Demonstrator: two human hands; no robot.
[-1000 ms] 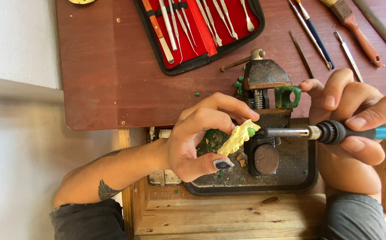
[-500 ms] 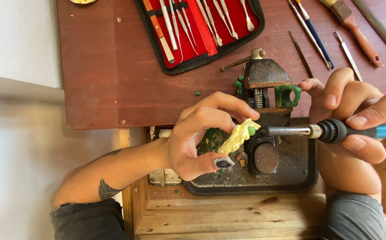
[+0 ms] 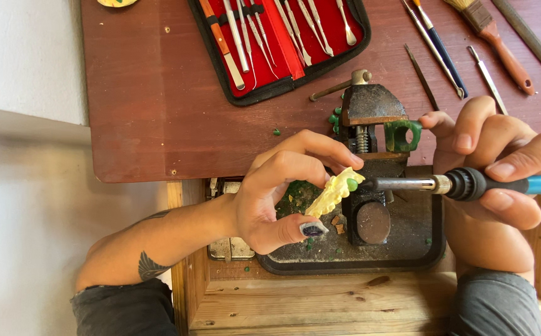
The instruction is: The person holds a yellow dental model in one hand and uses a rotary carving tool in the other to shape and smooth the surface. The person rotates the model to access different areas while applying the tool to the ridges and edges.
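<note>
My left hand (image 3: 280, 190) pinches a pale yellow toothed piece (image 3: 331, 194) between thumb and fingers, with a green blob at its upper end. My right hand (image 3: 501, 180) grips a soldering-type iron (image 3: 470, 184) with a black collar and blue handle. Its metal tip points left and touches the green blob on the piece. Both are held over a small rusty bench vise (image 3: 373, 124) that has a green ring-shaped wax piece (image 3: 402, 135) beside its jaw.
A dark tray (image 3: 407, 255) under the vise holds green crumbs. An open red-lined case of metal picks (image 3: 277, 37) lies on the brown table (image 3: 152, 106). Loose tools and a brush (image 3: 494, 37) lie at the upper right. A wooden bench frame (image 3: 320, 305) runs below.
</note>
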